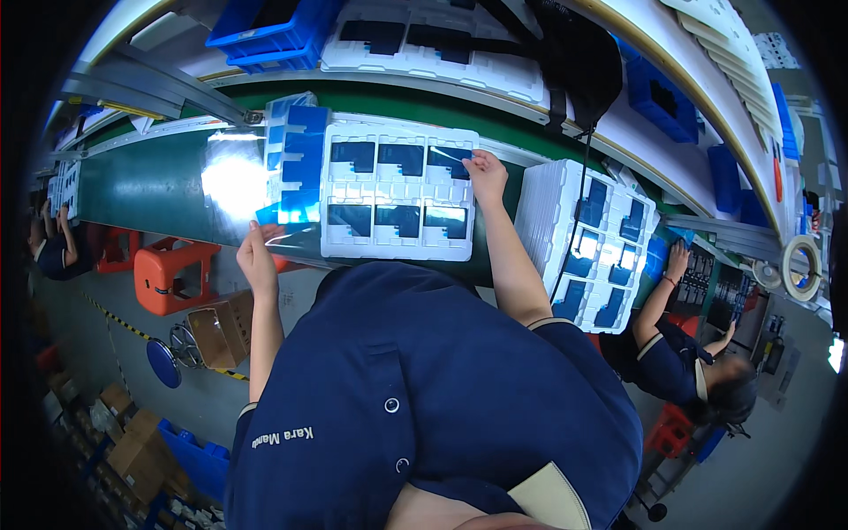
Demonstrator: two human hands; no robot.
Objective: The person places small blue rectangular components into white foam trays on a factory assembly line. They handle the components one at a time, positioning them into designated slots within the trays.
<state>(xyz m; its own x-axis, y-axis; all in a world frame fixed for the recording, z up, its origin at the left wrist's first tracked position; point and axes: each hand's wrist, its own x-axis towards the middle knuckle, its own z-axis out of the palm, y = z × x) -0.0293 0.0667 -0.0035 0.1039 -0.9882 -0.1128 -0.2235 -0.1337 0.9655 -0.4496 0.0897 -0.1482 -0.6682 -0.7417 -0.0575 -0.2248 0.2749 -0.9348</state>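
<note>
A white plastic tray (399, 190) lies before me on the green conveyor belt, with several dark flat panels (399, 159) in two rows of pockets. My right hand (488, 177) is closed in a pinch at the tray's far right corner, holding a thin white stick (444, 154) over the upper right panel. Left of the tray, my left hand (257, 258) pinches the near edge of a clear plastic film (291, 235), close to a blue strip. Blue-tabbed film pieces (303, 159) lie between that hand and the tray's left edge. Glare hides part of the film.
A tall stack of white trays (587, 243) stands on the right, dark panels in its top one. Blue bins (269, 35) and another loaded tray (433, 49) sit on the shelf beyond the belt. A co-worker (680, 344) works at right, another (64, 252) far left. Orange stools (177, 276) stand below.
</note>
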